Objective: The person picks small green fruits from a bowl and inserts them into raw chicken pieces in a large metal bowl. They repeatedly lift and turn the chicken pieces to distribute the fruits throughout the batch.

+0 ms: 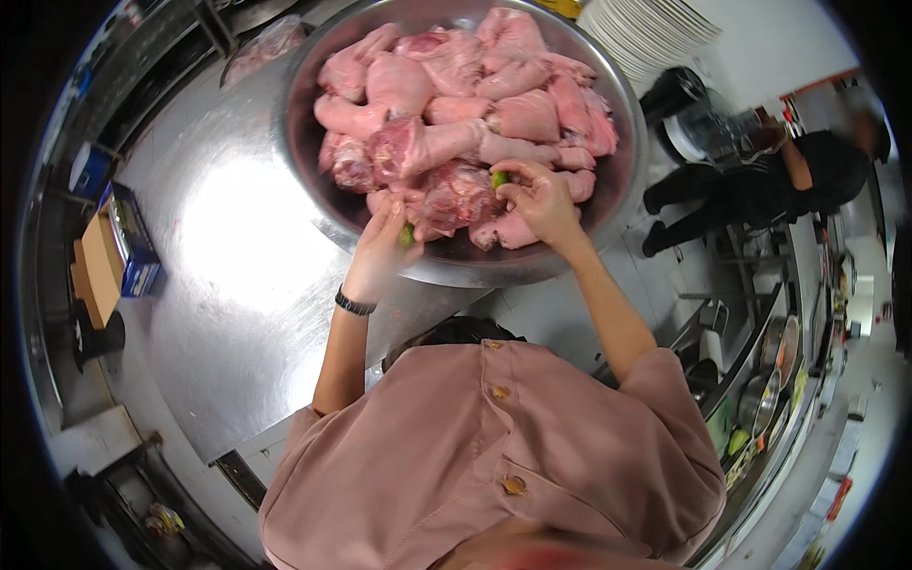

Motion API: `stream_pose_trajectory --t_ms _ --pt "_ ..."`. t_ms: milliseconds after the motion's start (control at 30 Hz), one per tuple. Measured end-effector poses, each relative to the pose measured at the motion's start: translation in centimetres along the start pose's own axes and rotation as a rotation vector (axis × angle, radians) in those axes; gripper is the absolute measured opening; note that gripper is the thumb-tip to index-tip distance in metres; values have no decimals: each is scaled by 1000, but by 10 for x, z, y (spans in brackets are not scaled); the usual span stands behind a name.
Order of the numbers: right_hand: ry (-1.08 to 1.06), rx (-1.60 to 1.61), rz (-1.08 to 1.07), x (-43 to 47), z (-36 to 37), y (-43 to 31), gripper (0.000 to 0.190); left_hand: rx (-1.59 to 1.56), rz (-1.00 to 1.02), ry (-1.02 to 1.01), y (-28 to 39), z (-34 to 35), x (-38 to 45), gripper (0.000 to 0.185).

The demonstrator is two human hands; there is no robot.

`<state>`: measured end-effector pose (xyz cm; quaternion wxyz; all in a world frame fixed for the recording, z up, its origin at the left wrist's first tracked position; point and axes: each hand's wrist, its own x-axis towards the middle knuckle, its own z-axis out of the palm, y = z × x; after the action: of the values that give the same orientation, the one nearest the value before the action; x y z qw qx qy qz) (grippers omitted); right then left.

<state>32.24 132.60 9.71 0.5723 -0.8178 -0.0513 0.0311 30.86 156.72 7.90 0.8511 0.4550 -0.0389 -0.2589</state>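
A wide metal basin [456, 272] in front of me holds several pieces of raw, skin-on meat [399, 82] that look like pork hocks. Over the basin's near left side, my left hand [381, 246] has its fingers closed around a small green lime piece [407, 235]. Above the near right part of the meat, my right hand [539, 201] pinches another green lime piece [500, 179] between thumb and fingers. Both hands are just over the meat; whether the fingers touch it I cannot tell.
The basin rests on a stainless steel table [235, 342]. At left lies an opened cardboard box [117, 249]. Behind the basin's right side stand stacked white plates [645, 35]. A person in dark clothes [791, 174] is at right, near a counter with metal pans [759, 406].
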Motion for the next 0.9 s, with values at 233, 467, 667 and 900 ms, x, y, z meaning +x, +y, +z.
stream_pose_trajectory --t_ms 233,467,667,900 --pt "-247 -595 -740 113 78 -41 13 41 158 376 3 -34 -49 33" --pt "-253 -949 -709 251 120 -75 17 -22 215 517 8 -53 -68 34" --pt "-119 -794 -714 260 59 -51 18 -256 97 349 28 -64 -51 24" --pt "143 -230 -395 106 -62 0 17 170 -2 55 97 -52 53 24"
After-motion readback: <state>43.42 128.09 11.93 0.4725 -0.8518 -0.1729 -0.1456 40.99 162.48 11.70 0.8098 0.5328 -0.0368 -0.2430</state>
